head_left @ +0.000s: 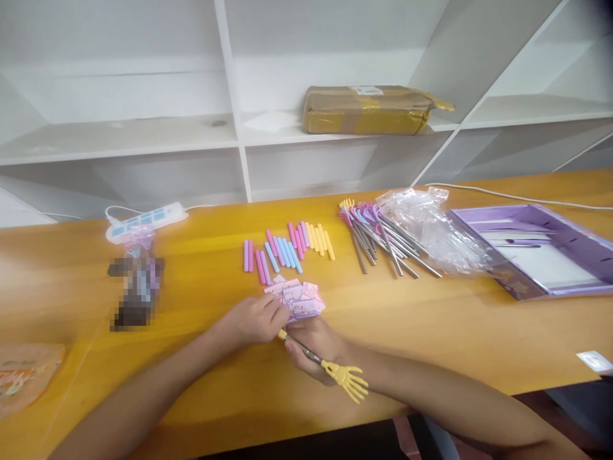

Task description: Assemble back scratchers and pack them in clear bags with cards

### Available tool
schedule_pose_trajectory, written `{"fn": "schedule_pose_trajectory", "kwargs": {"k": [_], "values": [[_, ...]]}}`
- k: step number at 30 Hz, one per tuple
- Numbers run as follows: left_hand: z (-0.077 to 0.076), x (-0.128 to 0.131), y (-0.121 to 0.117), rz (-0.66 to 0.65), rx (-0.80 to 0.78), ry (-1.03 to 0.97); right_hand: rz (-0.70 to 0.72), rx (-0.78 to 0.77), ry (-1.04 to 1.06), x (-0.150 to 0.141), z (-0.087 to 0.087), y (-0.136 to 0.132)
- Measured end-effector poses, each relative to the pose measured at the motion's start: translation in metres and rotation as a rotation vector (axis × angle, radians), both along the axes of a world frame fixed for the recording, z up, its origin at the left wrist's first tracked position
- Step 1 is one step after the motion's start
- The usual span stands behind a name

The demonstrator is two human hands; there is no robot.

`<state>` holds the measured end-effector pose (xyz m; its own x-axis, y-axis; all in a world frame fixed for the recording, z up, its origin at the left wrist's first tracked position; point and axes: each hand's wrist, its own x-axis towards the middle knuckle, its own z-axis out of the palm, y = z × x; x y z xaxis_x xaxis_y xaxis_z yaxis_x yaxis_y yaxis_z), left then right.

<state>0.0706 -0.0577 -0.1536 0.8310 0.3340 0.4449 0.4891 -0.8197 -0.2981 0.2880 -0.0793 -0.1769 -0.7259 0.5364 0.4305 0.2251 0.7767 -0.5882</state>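
My right hand (320,342) is wrapped round the metal rod of a back scratcher (345,377) with a yellow hand-shaped head pointing down to the right. The fingers of my left hand (258,318) are closed on the yellow end of the same back scratcher, and they hide part of it. Just beyond both hands lies a pile of pink and purple printed cards (301,300). Behind it are short coloured tubes in pink, purple, blue (282,252) and yellow (320,239). Farther right is a heap of back scratchers (383,239) with metal rods and coloured heads.
Crumpled clear plastic bags (440,230) lie beside a purple box (522,294). At the left stand a white power strip (148,220) and a blurred-out dark object (136,291). An orange packet (29,377) is at the near left. A taped carton (366,112) sits on the shelf.
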Motion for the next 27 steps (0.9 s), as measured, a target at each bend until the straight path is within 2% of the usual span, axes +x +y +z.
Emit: {"fn": "schedule_pose_trajectory", "kwargs": {"k": [5,10,14,17,21,24,27], "values": [[0.006,0.020,-0.017,0.063,0.033,-0.120,0.005,-0.222,0.045,-0.004,0.003,-0.004],[0.006,0.014,-0.015,0.106,0.040,-0.089,0.003,-0.452,0.067,-0.004,0.009,-0.008],[0.002,0.009,-0.013,0.146,-0.015,-0.086,0.034,-0.503,0.066,-0.001,0.014,-0.007],[-0.001,0.011,-0.016,0.187,-0.091,-0.137,-0.003,-0.488,0.044,-0.001,0.015,-0.005],[0.001,0.013,-0.016,0.177,-0.144,-0.180,-0.060,-0.500,0.017,-0.003,0.011,-0.005],[0.005,0.015,-0.016,0.153,-0.167,-0.177,-0.126,-0.584,0.069,-0.006,0.004,-0.005],[0.006,0.016,-0.019,0.183,-0.166,-0.140,-0.224,-0.762,0.228,-0.010,0.002,-0.004]]}}
